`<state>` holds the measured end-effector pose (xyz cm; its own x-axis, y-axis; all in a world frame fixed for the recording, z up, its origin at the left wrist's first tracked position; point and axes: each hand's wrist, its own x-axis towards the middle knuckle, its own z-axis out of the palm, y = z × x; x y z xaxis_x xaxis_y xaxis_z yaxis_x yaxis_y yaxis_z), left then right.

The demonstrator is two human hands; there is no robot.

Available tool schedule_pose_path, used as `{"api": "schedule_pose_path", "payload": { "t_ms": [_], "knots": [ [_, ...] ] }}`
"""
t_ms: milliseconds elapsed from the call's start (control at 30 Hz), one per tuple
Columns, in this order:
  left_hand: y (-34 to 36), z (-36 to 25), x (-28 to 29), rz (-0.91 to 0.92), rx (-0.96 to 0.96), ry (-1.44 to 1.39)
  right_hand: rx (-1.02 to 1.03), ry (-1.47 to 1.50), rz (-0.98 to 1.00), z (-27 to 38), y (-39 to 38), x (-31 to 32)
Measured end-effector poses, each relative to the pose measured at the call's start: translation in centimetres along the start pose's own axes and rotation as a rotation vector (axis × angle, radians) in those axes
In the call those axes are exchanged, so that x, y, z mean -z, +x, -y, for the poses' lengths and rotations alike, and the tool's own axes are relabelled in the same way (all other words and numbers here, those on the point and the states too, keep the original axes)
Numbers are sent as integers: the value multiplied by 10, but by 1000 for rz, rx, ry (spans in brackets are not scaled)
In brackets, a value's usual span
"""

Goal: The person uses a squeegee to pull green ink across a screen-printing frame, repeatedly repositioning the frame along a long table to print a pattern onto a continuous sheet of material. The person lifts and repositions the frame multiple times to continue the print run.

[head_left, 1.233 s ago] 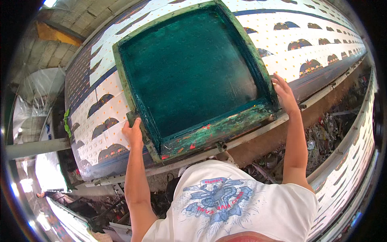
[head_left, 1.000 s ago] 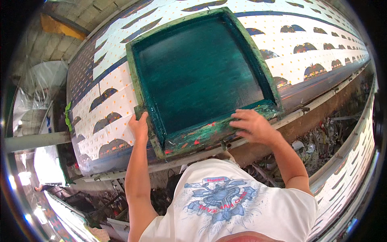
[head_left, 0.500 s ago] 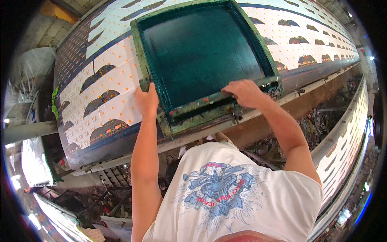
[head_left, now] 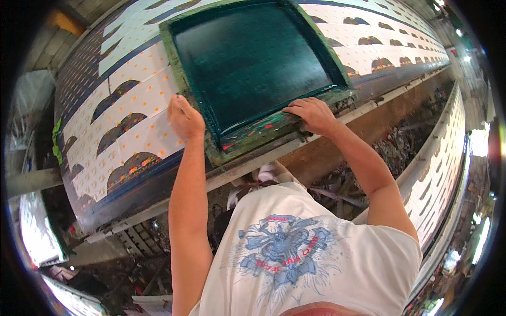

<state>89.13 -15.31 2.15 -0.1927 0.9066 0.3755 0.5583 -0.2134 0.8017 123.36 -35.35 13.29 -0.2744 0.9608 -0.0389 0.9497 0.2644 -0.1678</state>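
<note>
A square screen frame [head_left: 173, 55] with a weathered green rim and glossy dark teal mesh lies over white printed sheets [head_left: 147, 79] on a long table. My left hand [head_left: 185, 118] grips the frame's left side with curled fingers, thumb uppermost. My right hand [head_left: 311, 116] holds the near bar, right of its middle, fingers bent over the red-smeared wood. The sheets carry orange dots and dark semicircular shapes. The underside of the frame is hidden.
A metal rail [head_left: 263, 155] runs along the table's front edge, above cluttered scrap [head_left: 379, 147]. A second printed table [head_left: 435, 179] stands at my right. Translucent plastic sheeting [head_left: 29, 105] and a horizontal pipe [head_left: 37, 181] are at the left.
My right hand has left the frame's right side and taken the near bar. My left hand still grips the left side. Frame and table sit higher and farther left in the picture.
</note>
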Motion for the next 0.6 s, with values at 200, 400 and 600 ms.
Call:
{"api": "schedule_pose_path", "payload": {
  "t_ms": [200, 400, 600],
  "knots": [
    [-1, -7, 6, -9, 11, -40, 41, -47, -145, -14, 34, -14],
    [-2, -14, 7, -5, 34, 3, 57, -67, -201, -56, 122, -12],
    [-8, -22, 10, 40, 94, 130, 76, -95, -244, -117, 239, -15]
  ]
}}
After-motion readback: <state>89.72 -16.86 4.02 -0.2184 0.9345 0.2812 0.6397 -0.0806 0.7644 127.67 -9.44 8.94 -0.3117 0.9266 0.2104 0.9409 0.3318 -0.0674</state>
